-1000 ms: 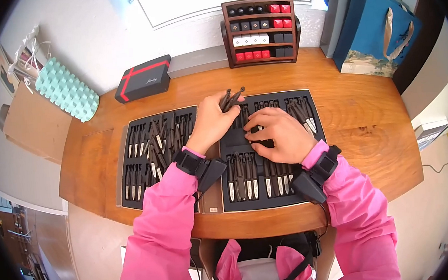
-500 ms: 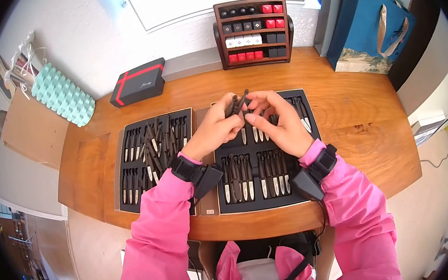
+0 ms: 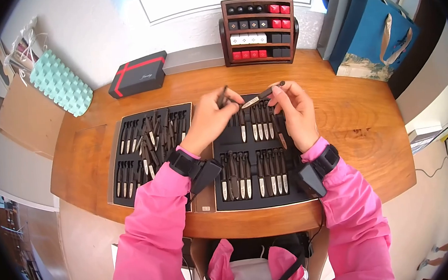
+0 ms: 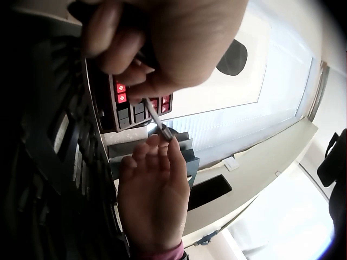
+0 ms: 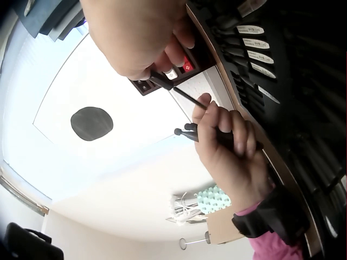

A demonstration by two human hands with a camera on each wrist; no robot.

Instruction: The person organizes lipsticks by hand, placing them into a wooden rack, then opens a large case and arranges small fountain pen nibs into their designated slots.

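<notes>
My right hand [image 3: 299, 114] pinches the knobbed end of a slim black stick [image 3: 265, 93] whose white labelled tip slants toward my left hand [image 3: 209, 117]. Finger and thumb of the left hand are right at that tip. Curled in the left palm are several more black sticks [image 5: 191, 130], their round knobs poking out. Both hands hover over the right-hand black tray [image 3: 229, 138], where similar sticks [image 3: 262, 124] stand in slotted rows with white ends toward me. The left-hand tray [image 3: 125, 201] has slotted sticks too, plus a loose heap [image 3: 153, 143] on top.
Behind the trays stand a black box with red ribbon print [image 3: 138, 75] and a wooden rack [image 3: 224, 34] of red, black and white pieces. A blue paper bag [image 3: 371, 33] is at back right, a mint textured cylinder [image 3: 61, 81] at back left. Wooden tabletop [image 3: 360, 129] extends rightward.
My right hand came up from the right tray's upper row to meet the left hand, then drew back to the right, the black stick now stretched between both hands. The left hand still holds its sticks.
</notes>
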